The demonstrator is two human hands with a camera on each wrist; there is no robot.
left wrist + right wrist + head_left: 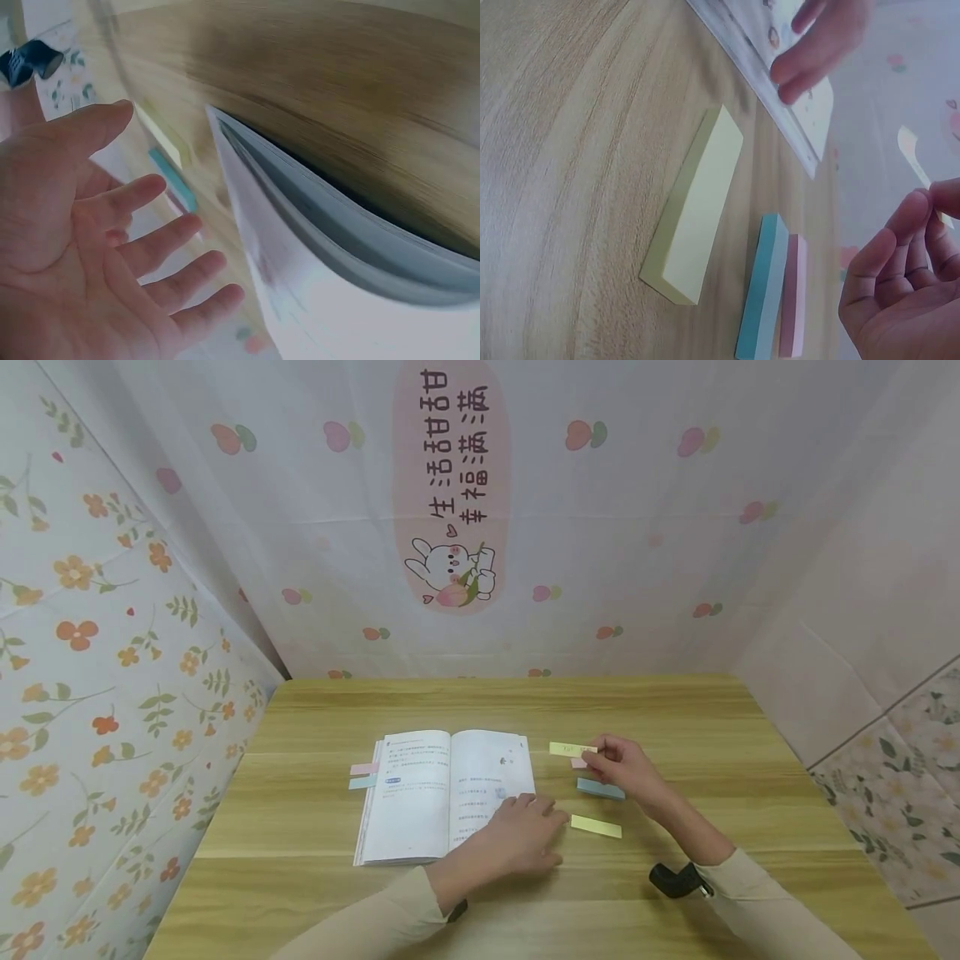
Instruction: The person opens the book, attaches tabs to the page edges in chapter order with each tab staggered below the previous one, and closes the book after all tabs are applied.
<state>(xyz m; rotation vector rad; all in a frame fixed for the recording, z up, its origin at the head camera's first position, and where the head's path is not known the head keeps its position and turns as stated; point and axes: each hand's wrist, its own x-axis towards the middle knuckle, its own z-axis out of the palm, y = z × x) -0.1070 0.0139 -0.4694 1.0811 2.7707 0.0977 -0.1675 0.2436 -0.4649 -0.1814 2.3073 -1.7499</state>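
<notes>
Head view: 2 sticky tabs (363, 776) already poke from the open book's (447, 793) left edge. The left hand (522, 839) rests flat and open on the right page, while the right hand (626, 768) pinches a yellow strip (572, 749) above 3 pads (597, 807), not yet placed.

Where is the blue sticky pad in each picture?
Head: the blue pad lies on the table right of the book, just below the right hand.
Left wrist: a blurred teal strip beyond the left hand's fingers.
Right wrist: bottom middle, on edge beside the pink pad.
Shared landmark: the yellow pad next to it, blurred in the left wrist view.
</notes>
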